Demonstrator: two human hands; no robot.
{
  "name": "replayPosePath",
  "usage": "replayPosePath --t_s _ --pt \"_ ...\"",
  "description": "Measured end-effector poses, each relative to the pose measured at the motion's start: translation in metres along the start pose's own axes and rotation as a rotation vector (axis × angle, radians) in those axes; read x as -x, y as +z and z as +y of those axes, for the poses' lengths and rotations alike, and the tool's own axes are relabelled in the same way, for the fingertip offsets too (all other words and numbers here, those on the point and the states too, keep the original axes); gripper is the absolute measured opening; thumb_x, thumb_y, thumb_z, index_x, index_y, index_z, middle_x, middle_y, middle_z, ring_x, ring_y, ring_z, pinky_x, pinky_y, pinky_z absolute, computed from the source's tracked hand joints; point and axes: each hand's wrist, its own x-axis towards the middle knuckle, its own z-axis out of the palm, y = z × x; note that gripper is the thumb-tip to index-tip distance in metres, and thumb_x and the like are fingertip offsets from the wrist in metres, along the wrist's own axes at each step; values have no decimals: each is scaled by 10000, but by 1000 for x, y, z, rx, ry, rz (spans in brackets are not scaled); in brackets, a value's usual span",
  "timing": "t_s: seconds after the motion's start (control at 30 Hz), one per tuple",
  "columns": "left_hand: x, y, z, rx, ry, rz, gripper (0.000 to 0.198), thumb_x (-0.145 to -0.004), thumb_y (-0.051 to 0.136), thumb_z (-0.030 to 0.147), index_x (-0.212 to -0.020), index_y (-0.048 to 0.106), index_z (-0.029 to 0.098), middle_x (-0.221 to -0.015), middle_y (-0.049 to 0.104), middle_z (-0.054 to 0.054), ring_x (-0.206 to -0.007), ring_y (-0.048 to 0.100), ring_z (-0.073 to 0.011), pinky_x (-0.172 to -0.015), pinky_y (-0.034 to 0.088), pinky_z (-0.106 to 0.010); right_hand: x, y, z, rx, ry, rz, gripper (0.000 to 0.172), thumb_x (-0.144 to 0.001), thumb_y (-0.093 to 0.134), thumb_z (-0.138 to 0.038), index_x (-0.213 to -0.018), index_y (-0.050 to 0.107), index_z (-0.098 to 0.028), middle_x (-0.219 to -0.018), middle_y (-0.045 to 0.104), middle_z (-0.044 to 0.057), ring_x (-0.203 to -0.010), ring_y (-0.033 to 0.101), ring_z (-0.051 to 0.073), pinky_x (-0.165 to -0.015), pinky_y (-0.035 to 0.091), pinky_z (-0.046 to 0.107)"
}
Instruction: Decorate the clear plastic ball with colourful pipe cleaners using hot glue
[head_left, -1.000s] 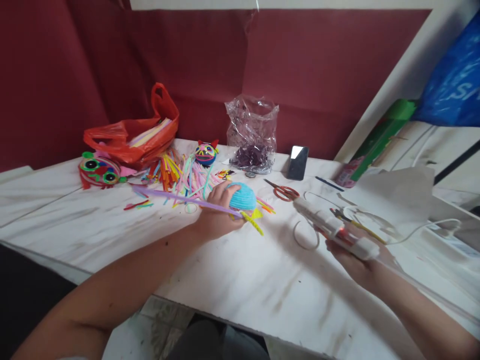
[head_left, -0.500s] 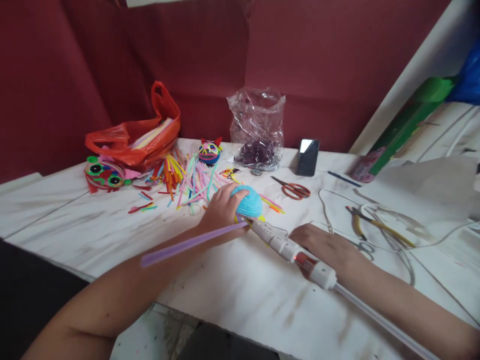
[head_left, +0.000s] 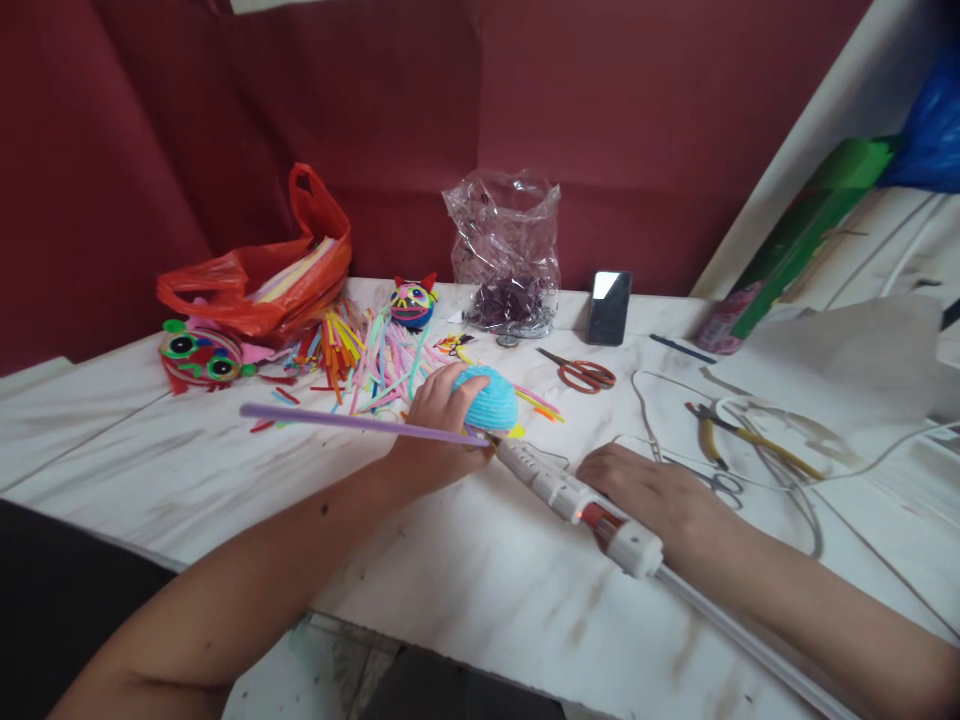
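My left hand [head_left: 442,415] is closed around a light blue ball [head_left: 487,397] that looks wound with fuzzy pipe cleaner, with a bit of yellow at its underside. A purple pipe cleaner [head_left: 352,424] sticks out to the left from under the ball, crossing in front of my left wrist. My right hand [head_left: 630,485] grips a white hot glue gun [head_left: 547,480]. The gun's nozzle meets the lower edge of the ball, where the pipe cleaner ends. A small orange light glows on the gun, and a long clear glue stick [head_left: 742,630] runs out of its back.
Behind lie bundled pipe cleaners [head_left: 375,365], two decorated heads [head_left: 201,357], a red bag [head_left: 255,290], a clear bag [head_left: 510,280] and a phone [head_left: 608,308]. Orange-handled scissors [head_left: 589,376], yellow-handled pliers [head_left: 772,450], small scissors [head_left: 727,487] and cords lie to the right.
The purple pipe cleaner's free end has swung up and to the left, now nearly level. Both hands keep their holds, and the whole view has shifted slightly.
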Motion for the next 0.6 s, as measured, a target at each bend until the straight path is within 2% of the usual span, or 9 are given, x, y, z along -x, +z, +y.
replayPosePath --t_s 0.23,0.43,0.6 --pt "1 2 -3 6 -9 -13 646 -700 670 362 -1273 444 167 -1329 484 -198 -1275 467 -351 -1052 387 -493 1 -2 -1 35 -13 -8 146 -919 443 -157 -1041 520 -178 -842 629 83 -798 600 206 -615 493 296" --pt "1 1 -1 -20 2 -10 606 -711 637 311 -1269 433 193 -1323 495 -189 -1267 480 -348 -1043 380 -493 2 -1 0 70 -11 -9 161 -907 426 -133 -1016 533 -182 -828 633 83 -784 603 210 -617 494 301" --pt "2 2 -1 0 -32 -34 626 -709 657 389 -1268 451 197 -1347 479 -189 -1289 455 -358 -1057 370 -496 2 0 -1 73 -9 3 143 -932 413 -151 -984 542 -185 -796 621 77 -757 593 202 -595 469 293"
